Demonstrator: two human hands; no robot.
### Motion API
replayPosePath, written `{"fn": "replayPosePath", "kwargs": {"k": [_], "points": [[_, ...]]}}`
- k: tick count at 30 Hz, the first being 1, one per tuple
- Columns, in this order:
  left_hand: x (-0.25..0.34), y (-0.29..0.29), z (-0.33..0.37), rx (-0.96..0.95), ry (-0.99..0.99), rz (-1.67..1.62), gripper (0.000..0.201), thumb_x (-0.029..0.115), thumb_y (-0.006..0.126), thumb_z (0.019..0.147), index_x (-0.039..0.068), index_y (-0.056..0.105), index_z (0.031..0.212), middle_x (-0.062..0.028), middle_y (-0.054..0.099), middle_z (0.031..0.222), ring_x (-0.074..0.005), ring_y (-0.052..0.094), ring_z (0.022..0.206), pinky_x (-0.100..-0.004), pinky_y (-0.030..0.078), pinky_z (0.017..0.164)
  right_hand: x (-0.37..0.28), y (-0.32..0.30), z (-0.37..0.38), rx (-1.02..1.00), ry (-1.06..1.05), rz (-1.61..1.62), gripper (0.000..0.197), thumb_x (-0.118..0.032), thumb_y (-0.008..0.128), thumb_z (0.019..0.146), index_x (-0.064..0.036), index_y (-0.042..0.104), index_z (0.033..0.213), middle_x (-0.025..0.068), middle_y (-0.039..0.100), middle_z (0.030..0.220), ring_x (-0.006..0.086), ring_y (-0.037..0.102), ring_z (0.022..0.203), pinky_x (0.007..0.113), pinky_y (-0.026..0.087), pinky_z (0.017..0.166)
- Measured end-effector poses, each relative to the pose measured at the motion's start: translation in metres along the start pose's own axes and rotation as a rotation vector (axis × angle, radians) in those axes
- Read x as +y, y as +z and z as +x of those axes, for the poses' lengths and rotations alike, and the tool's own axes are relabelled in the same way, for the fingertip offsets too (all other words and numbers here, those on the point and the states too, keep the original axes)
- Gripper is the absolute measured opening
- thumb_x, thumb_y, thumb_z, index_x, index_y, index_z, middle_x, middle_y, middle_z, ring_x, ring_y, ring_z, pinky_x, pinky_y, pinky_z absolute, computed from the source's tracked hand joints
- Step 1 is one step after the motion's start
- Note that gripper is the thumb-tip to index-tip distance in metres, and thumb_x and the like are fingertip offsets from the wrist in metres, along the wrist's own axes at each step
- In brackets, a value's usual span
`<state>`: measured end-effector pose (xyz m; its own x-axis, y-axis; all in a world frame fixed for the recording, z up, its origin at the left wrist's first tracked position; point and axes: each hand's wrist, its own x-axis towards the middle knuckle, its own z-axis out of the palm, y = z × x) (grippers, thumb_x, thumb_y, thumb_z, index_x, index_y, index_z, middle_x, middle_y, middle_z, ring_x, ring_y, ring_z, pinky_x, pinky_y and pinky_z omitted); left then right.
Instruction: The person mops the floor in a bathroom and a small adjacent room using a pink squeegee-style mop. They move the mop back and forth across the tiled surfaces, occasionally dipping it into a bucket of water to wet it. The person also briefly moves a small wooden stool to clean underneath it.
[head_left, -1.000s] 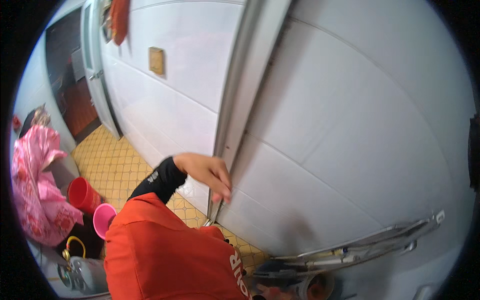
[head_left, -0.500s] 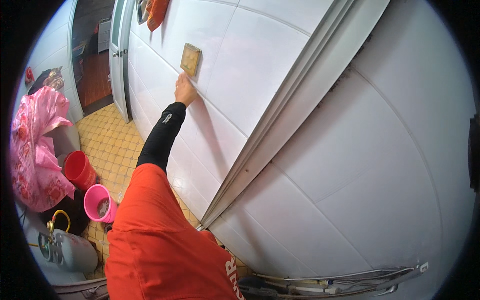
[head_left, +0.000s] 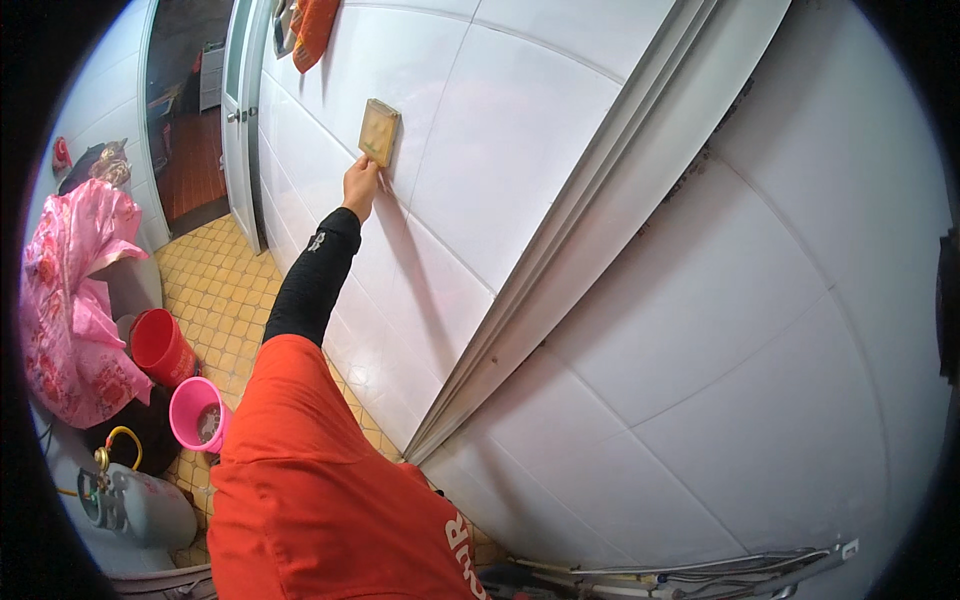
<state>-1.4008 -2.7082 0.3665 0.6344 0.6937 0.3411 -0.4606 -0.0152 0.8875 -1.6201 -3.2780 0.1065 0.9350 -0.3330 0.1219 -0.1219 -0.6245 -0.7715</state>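
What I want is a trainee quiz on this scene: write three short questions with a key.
1. Which of the person's hands is at the yellowish wall plate?
2. True or false: the white door stands open.
3. What stands beside the red bucket? a) a ladder; b) a pink bucket; c) a wooden chair.

Key: 1. The left hand, by its lower edge. 2. True. 3. b.
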Motion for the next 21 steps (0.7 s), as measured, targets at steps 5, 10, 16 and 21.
{"fn": "replayPosePath", "kwargs": {"k": [5, 10, 16, 21], "points": [[-0.009, 0.007, -0.009, 0.093, 0.104, -0.279, 0.037, 0.012, 0.043, 0.086, 0.003, 0.041, 0.122, -0.0035, 0.049, 0.116, -0.0099, 0.043, 0.105, -0.0208, 0.034, 0.087, 0.002, 0.001, 0.003, 0.010, 0.007, -0.007, 0.006, -0.006, 0.048, 0.077, -0.0041, 0.048, 0.083, 0.0074, 0.049, 0.069, 0.0223, 0.049, 0.060, 0.034, 0.044, 0.058], [0.009, 0.003, -0.001, 0.036, 0.451, 0.125, 0.031, 0.022, 0.041, 0.089, 0.002, 0.051, 0.110, -0.0089, 0.055, 0.107, -0.0209, 0.049, 0.099, -0.0265, 0.035, 0.086, 0.002, 0.005, 0.007, 0.007, 0.000, -0.019, 0.006, -0.006, 0.047, 0.077, -0.0044, 0.048, 0.082, 0.0071, 0.048, 0.067, 0.0223, 0.049, 0.059, 0.034, 0.044, 0.056], [0.001, 0.026, 0.022, 0.224, 0.482, 0.529, 0.045, 0.035, 0.030, 0.089, 0.000, 0.056, 0.100, -0.0193, 0.056, 0.099, -0.0348, 0.051, 0.094, -0.0367, 0.038, 0.084, 0.011, 0.003, -0.001, 0.037, 0.022, -0.018, 0.005, -0.006, 0.046, 0.077, -0.0047, 0.048, 0.082, 0.0067, 0.048, 0.066, 0.0224, 0.049, 0.058, 0.034, 0.044, 0.055], [0.009, 0.030, 0.010, 0.348, 0.580, 0.621, 0.044, 0.035, 0.031, 0.088, 0.001, 0.057, 0.096, -0.0182, 0.057, 0.097, -0.0342, 0.051, 0.093, -0.0378, 0.038, 0.083, 0.040, -0.005, -0.024, 0.090, 0.069, -0.013, 0.005, -0.006, 0.046, 0.077, -0.0050, 0.048, 0.081, 0.0065, 0.048, 0.064, 0.0224, 0.049, 0.057, 0.034, 0.044, 0.054]]}}
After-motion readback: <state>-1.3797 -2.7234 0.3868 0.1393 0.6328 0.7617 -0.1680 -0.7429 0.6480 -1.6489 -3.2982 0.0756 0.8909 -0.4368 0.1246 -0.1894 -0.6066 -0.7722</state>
